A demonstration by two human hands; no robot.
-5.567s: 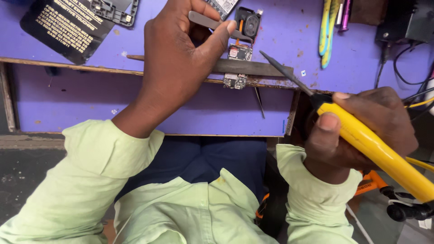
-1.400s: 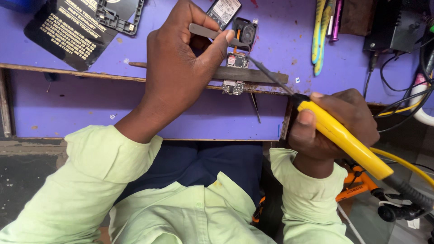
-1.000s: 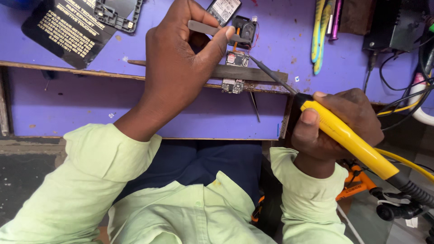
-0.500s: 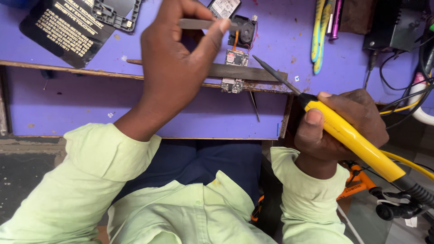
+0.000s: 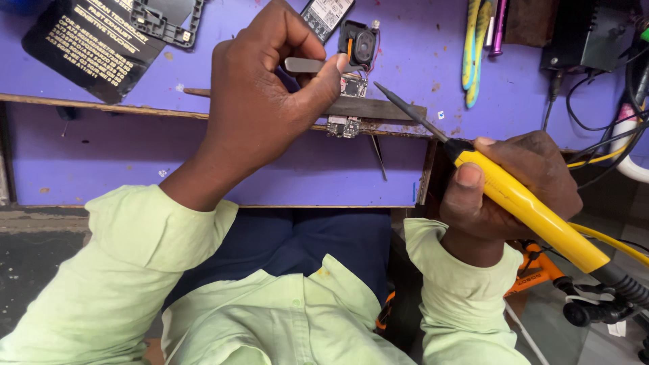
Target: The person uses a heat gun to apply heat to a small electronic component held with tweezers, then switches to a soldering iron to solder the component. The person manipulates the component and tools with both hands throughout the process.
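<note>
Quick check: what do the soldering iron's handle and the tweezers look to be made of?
The soldering iron in the right hand has a smooth, slightly glossy yellow handle, probably plastic, with a dark metal-looking tip. The tweezers pinched in the left hand show a flat, dull grey strip with a soft sheen, likely bare steel.

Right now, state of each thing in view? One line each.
left hand: closed, pinching tweezers
tweezers: held over the bench, tips hidden
right hand: closed around soldering iron
soldering iron: held, tip raised just right of the board, not touching it
small circuit board: lying at bench edge, under a metal strip
speaker module: on bench, wires attached
purple bench: cluttered
</note>
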